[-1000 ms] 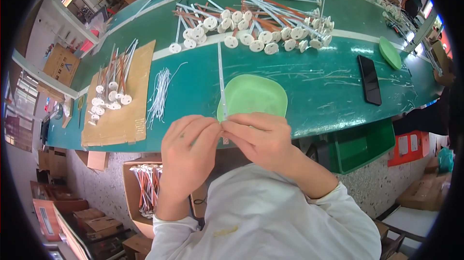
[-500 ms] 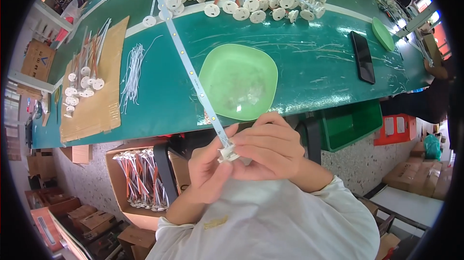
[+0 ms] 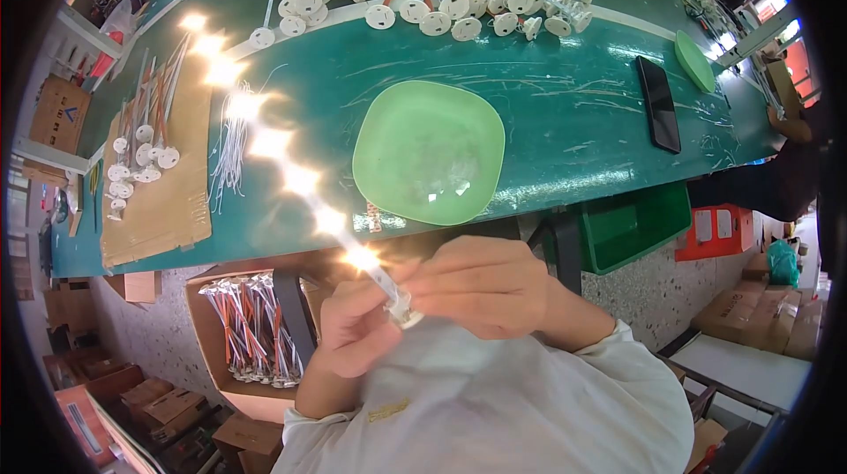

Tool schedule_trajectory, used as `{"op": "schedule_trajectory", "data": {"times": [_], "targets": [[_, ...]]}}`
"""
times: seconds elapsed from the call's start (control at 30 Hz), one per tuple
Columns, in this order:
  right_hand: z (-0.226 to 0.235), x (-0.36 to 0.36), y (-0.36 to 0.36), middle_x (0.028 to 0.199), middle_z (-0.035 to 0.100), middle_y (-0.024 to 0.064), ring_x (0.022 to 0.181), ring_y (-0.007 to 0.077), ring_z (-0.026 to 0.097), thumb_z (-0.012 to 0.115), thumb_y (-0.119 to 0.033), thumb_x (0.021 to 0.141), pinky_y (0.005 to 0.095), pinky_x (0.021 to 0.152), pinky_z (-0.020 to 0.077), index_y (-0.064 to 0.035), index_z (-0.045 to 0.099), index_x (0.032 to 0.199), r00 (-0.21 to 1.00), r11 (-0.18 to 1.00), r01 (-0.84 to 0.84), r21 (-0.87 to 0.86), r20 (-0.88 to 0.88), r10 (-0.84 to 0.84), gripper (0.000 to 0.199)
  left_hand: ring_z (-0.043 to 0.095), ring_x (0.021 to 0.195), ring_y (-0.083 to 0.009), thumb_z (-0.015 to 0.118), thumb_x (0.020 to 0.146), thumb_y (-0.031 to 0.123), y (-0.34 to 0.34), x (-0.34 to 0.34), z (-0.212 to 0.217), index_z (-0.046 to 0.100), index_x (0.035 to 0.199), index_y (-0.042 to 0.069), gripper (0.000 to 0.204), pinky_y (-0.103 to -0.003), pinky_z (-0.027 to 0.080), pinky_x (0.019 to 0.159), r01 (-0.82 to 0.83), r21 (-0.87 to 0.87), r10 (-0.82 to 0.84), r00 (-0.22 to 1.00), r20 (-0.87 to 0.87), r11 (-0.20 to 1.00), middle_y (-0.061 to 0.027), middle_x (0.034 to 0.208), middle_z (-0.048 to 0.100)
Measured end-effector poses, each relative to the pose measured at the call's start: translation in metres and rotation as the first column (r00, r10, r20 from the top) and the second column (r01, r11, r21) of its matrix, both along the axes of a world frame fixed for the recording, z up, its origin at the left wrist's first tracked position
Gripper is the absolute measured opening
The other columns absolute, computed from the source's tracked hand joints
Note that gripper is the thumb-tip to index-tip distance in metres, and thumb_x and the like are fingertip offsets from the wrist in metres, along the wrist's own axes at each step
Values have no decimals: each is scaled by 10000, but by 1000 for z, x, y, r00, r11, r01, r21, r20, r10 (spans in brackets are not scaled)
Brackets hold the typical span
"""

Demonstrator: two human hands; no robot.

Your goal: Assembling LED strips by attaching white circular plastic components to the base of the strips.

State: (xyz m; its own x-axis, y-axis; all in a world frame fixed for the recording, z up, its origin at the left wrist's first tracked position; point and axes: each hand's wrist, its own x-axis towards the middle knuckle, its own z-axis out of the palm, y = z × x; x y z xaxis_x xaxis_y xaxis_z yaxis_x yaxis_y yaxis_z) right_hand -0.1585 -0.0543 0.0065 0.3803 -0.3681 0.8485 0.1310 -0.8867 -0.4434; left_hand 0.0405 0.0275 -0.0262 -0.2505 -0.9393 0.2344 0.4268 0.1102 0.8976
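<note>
A narrow LED light strip [image 3: 284, 152] slants up and left from my hands, its row of lights glowing brightly. At its lower end is a round white base [image 3: 405, 313]. My left hand [image 3: 360, 320] pinches this end between thumb and fingers. From the other side, my right hand [image 3: 483, 291] closes its fingers on the same end, hiding part of it. Beyond my hands a shallow light-green plastic tray [image 3: 375, 152] rests on the green table [image 3: 565, 134], with a few small pale pieces inside.
Several strips with white round bases [image 3: 454, 7] are heaped at the back. More strips [image 3: 146, 152] lie on a cardboard sheet [image 3: 190, 187], beside white wires [image 3: 229, 156]. A phone [image 3: 659, 104] lies at right. Below stand a carton of strips [image 3: 256, 328] and a green crate [image 3: 635, 227].
The strip's lights have come on. Its far end has swung left, over the wires and cardboard. Both hands have shifted slightly down with the strip still between them.
</note>
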Motion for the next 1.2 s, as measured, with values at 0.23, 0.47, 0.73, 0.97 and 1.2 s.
{"op": "schedule_trajectory", "data": {"times": [0.23,0.47,0.73,0.97,1.2], "targets": [[7,-2,9,851,712,145,759,261,711,693,38,723,334,587,580,45,721,878,994,996,88,-28,-66,-89,158,569,1224,-368,602,844,-29,-4,-5,-12,493,1352,-94,524,-447,411,1044,45,-98,-58,989,-139,994,-324,1345,520],[42,-20,-47,803,696,128,723,288,679,720,-6,698,364,639,550,-29,726,874,825,957,233,175,-556,-99,177,629,1105,-343,575,954,182,-12,-11,12,430,1379,-109,536,-460,507,936,-238,30,239,971,-3,971,-262,1207,617],[31,-15,-75,774,657,155,757,363,638,658,-76,737,419,704,516,-15,682,820,482,915,369,161,-875,-40,105,654,1018,-333,595,959,258,-13,-10,11,441,1363,-116,572,-435,541,860,-351,8,349,934,71,936,-279,1162,629],[27,-22,-77,797,677,131,760,329,653,675,-27,754,378,712,527,-21,691,859,737,911,331,247,-670,-86,106,656,992,-315,580,966,267,-19,-3,10,447,1363,-108,561,-424,534,854,-339,13,338,940,55,941,-279,1161,630],[32,-14,-51,788,693,111,702,164,681,618,29,881,266,621,551,27,676,914,941,835,239,496,-331,-73,68,630,1009,-282,505,1005,363,-23,-15,22,391,1395,-93,610,-380,497,859,-461,-28,461,887,14,887,-242,1193,622]]}}
